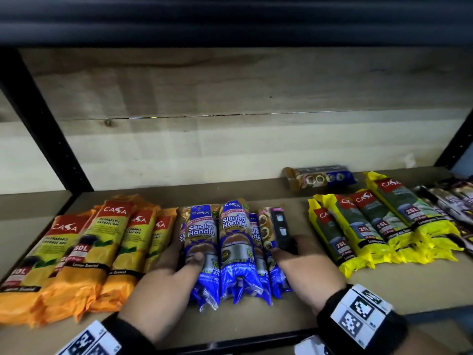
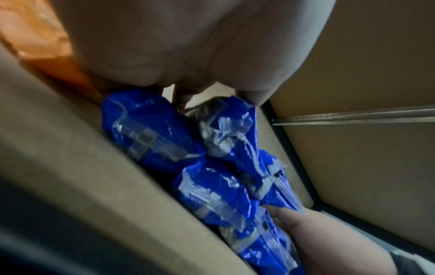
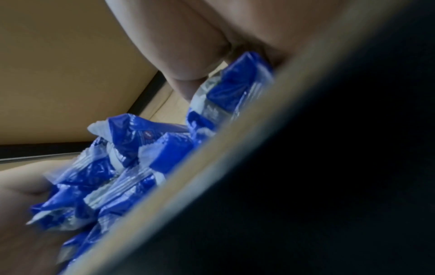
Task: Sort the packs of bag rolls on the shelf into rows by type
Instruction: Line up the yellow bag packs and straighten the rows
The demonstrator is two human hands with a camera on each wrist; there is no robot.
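Several blue "Singlet Handle" packs [image 1: 230, 247] lie side by side in the middle of the shelf [image 1: 396, 285], and both hands squeeze the bunch together. My left hand [image 1: 189, 262] grips its left side, with the thumb lying over the leftmost pack. My right hand [image 1: 284, 252] grips its right side, where one pack [image 1: 280, 230] lies with a dark face up. In the left wrist view the blue pack ends [image 2: 212, 186] run from my left hand [image 2: 188, 93] to the right hand [image 2: 317, 232]. The right wrist view shows the same blue packs [image 3: 122, 167] under my right hand [image 3: 212, 74].
Orange lemon-scented packs [image 1: 84, 252] fill the left of the shelf. Yellow 25L packs [image 1: 378, 226] lie to the right, with dark packs [image 1: 450, 201] past them. One blue and brown pack [image 1: 320, 178] lies alone at the back. A black post [image 1: 41, 124] stands at the left.
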